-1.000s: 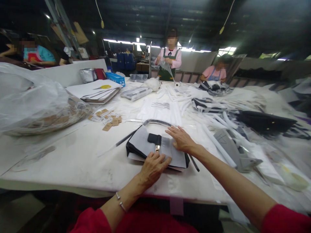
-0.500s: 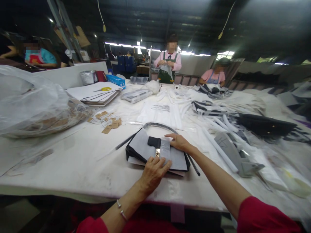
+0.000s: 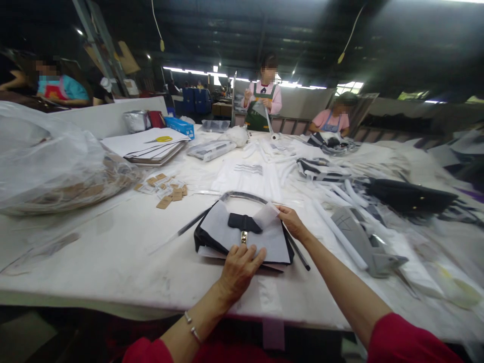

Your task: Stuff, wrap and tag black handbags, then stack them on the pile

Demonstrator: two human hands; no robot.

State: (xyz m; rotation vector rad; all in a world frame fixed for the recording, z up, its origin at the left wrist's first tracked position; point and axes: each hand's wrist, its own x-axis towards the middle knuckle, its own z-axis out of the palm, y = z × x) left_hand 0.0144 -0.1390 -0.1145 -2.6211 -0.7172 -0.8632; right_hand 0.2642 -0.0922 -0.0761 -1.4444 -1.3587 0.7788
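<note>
A black handbag (image 3: 203,236) lies on the table, its front covered by white tissue paper (image 3: 219,222). Its dark flap strap (image 3: 237,221) and gold clasp (image 3: 244,237) show in the middle. My left hand (image 3: 240,267) is on the lower front of the bag just below the clasp, fingers bent and pressing on it. With thumb and fingers closed, my right hand (image 3: 291,220) pinches a small sheet of thin white paper (image 3: 266,214) at the bag's upper right. This sheet is lifted at an angle and partly covers the strap. The wrapped handle (image 3: 242,193) arches behind the bag.
Brown and white tags (image 3: 166,191) lie in a pile beyond the bag to the left, near a big plastic bag (image 3: 68,161). Yellow scissors (image 3: 163,139) rest on stacked boards. At right are a grey tape dispenser (image 3: 368,242) and another black bag (image 3: 412,195). Co-workers are across the table.
My right hand has moved right, lifting the thin sheet off the strap's right side, so more of the strap shows. My left hand stays on the bag. The standing co-worker's hands have moved apart.
</note>
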